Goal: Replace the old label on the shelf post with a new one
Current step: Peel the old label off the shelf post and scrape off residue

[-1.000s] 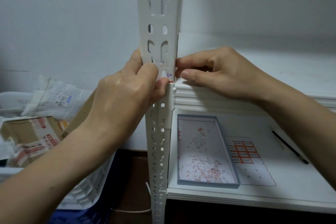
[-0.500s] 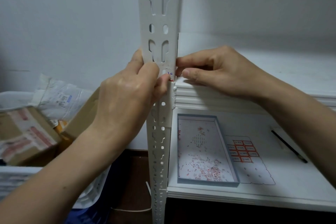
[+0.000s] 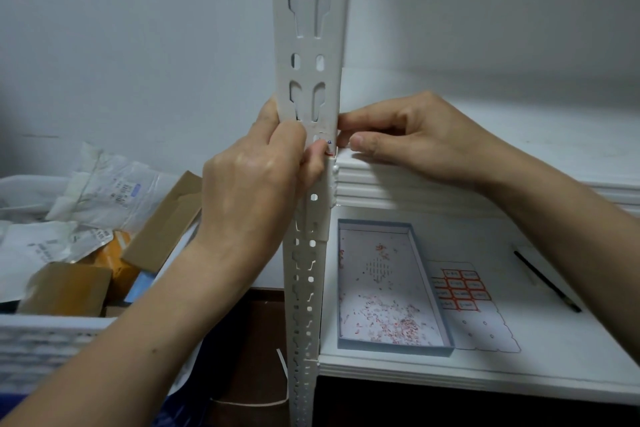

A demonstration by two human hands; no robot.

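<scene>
Tray (image 3: 394, 351) and apparent pen (image 3: 547, 282) on shelf (image 3: 571, 357)

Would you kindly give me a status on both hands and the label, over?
Left hand grips shelf post, thumb pressing label. Right hand fingertips at post's right edge, grip unclear. Thumb hides most of label.
</scene>
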